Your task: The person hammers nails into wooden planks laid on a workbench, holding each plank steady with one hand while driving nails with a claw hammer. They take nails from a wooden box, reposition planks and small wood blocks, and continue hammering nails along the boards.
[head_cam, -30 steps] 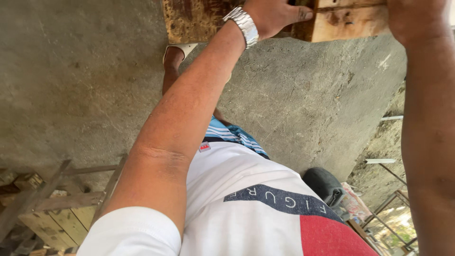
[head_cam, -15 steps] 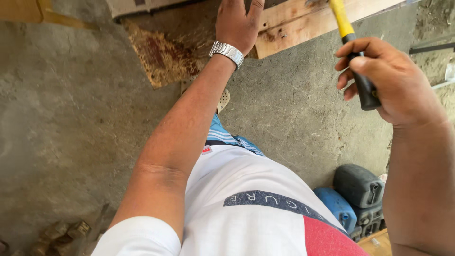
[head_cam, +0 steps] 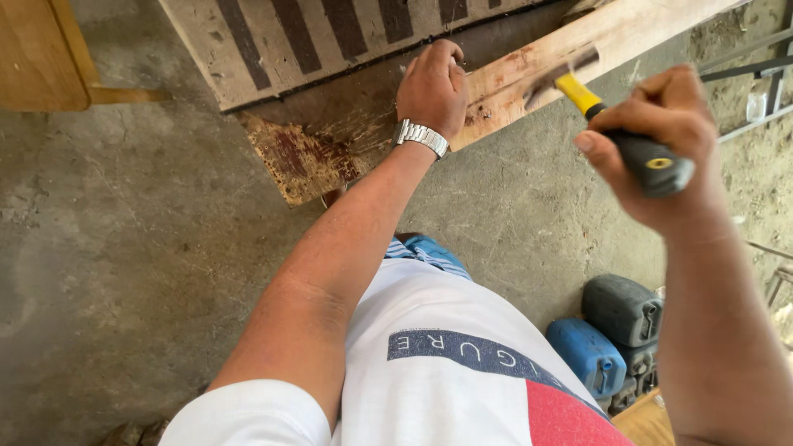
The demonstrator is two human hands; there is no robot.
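Observation:
My left hand [head_cam: 432,85], with a metal watch on its wrist, rests with bent fingers on the end of a pale wooden plank [head_cam: 578,45] that lies slantwise over a dark worn board [head_cam: 330,140]. Whether it pinches something small against the plank is hidden. My right hand [head_cam: 661,136] is closed around the black grip of a hammer [head_cam: 615,124] with a yellow shaft. The hammer's head is blurred just above the plank, a little right of my left hand.
A striped panel [head_cam: 330,33] lies behind the boards, and a piece of wooden furniture [head_cam: 41,54] stands at the upper left. Blue and dark grey plastic jerrycans [head_cam: 615,330] sit on the concrete floor [head_cam: 124,248] at the lower right. Metal bars [head_cam: 743,58] cross the upper right.
The view has tilted down toward the boards. My right hand has swung the hammer down from a raised position toward the plank. My left hand has stayed on the plank.

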